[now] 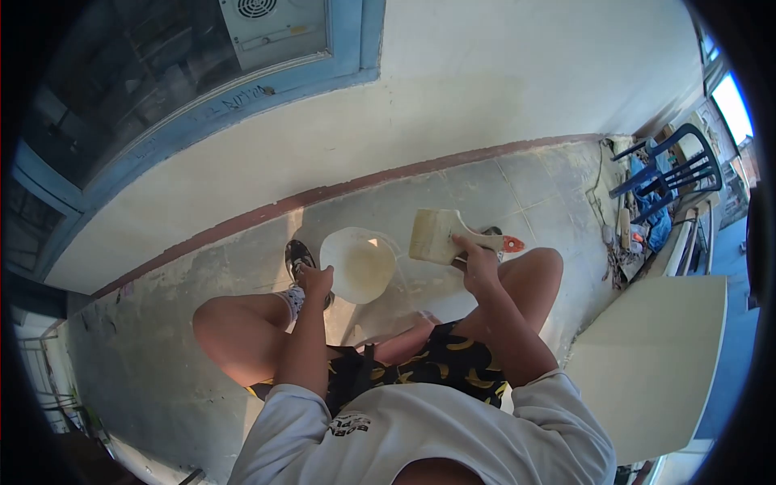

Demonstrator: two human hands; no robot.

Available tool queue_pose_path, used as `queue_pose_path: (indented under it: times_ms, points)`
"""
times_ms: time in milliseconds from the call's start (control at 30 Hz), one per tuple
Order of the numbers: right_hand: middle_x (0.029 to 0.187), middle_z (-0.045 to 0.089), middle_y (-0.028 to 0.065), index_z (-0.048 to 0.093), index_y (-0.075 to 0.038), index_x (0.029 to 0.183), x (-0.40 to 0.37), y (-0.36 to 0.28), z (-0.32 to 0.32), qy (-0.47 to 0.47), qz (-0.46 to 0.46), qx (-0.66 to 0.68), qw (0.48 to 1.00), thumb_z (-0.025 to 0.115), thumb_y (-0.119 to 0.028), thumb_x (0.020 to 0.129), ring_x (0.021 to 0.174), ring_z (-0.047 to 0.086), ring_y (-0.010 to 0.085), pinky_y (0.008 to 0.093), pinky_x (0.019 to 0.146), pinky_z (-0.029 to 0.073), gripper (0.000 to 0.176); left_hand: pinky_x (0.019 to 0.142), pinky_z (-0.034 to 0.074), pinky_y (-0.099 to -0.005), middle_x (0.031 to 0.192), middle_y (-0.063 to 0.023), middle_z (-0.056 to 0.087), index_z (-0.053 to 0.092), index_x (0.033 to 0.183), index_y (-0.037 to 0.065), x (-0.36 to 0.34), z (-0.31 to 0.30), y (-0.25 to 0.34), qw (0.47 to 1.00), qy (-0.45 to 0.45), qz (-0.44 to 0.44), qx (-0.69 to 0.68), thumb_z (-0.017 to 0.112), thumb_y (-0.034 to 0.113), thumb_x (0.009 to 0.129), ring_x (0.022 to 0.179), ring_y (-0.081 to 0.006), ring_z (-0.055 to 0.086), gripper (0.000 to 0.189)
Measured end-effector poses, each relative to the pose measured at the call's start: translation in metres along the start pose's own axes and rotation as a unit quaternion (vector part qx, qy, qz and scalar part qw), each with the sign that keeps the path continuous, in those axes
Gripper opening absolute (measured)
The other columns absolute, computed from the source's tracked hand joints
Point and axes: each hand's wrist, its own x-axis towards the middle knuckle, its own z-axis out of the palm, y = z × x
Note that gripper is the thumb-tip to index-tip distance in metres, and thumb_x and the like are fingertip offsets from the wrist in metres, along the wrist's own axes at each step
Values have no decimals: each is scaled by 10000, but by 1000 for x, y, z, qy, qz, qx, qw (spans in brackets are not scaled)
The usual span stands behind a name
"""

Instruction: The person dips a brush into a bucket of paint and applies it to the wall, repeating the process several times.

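Observation:
A wide paintbrush (pixel 435 236) with pale, paint-coated bristles and a red handle end is in my right hand (pixel 480 263). My fingers wrap around it near the base of the bristles, and it is held up over the floor, right of the bucket. A white bucket (pixel 389 267) with a pale, cream-coloured inside stands between my feet. At its left rim is my left hand (pixel 316 280), closed, with the thumb toward the bucket; some of its fingers are hidden.
A cream wall (pixel 453 89) with a reddish-brown strip (pixel 339 192) along its foot runs ahead. A blue-framed window (pixel 234 101) is at upper left. A dark blue plastic chair (pixel 675 174) and clutter stand at right, near a pale panel (pixel 655 356). The tiled floor (pixel 170 356) has paint smears.

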Motion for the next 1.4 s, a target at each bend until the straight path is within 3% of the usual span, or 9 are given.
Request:
queue_pose_path:
  times_ms: [67,133,167,200,267,800,1000,1067,1400]
  points:
    - [966,602,99,562,9,1073,2,12,-3,5,32,-29,999,654,-111,795,841,612,209,354,707,518,317,1043,326,-411,1304,-342,376,134,1380,-89,20,25,-23,997,-26,-14,-65,678,270,688,1212,-418,413,950]
    - [950,603,97,565,5,1072,3,21,1,11,39,-28,999,650,-104,797,819,611,202,349,684,519,308,994,392,-383,1262,-340,427,237,1330,-118,40,54,-49,987,-34,-54,-149,666,241,698,1115,-400,512,844]
    - [942,603,93,568,4,1066,3,26,4,7,39,-35,999,649,-101,797,808,612,200,348,675,521,300,874,487,-424,1125,-281,538,388,1233,-98,62,79,-72,960,-102,-80,-247,640,203,724,945,-386,594,643]
    - [934,603,89,570,2,1059,3,31,5,4,40,-43,998,649,-99,796,797,612,197,347,666,523,293,874,487,-424,1125,-281,538,388,1233,-98,56,74,-69,960,-107,-83,-244,640,203,724,945,-386,594,643]
    - [929,601,85,571,-2,1093,5,42,7,2,51,-50,997,645,-100,799,788,613,191,345,666,525,319,721,524,-450,940,-166,518,422,1125,24,38,51,-55,920,-275,-131,-246,600,170,782,805,-296,579,414]
    - [962,619,100,552,24,1172,25,60,5,11,27,-99,995,639,-50,797,817,616,177,315,668,535,392,806,534,-504,1178,-218,490,414,1210,-1,76,78,-87,843,-351,-147,-379,513,49,843,1019,-382,550,383]
    - [971,617,94,555,11,1179,33,65,-1,10,23,-105,994,642,-53,794,831,612,171,311,674,533,400,873,494,-542,1241,-213,464,390,1254,-27,94,95,-101,812,-369,-165,-421,474,15,874,1081,-388,527,391]
    - [968,613,83,565,-7,1172,33,63,-1,10,21,-113,993,640,-64,799,840,607,165,310,682,530,385,975,396,-562,1351,-200,376,302,1337,-15,86,87,-92,807,-394,-153,-412,399,20,920,1190,-398,438,430]
    - [951,620,91,565,23,1163,43,68,-7,22,-8,-94,995,650,-54,790,804,610,160,304,660,526,389,878,501,-525,1225,-242,475,400,1229,-90,64,96,-57,833,-356,-144,-398,443,-21,893,1058,-402,538,346]
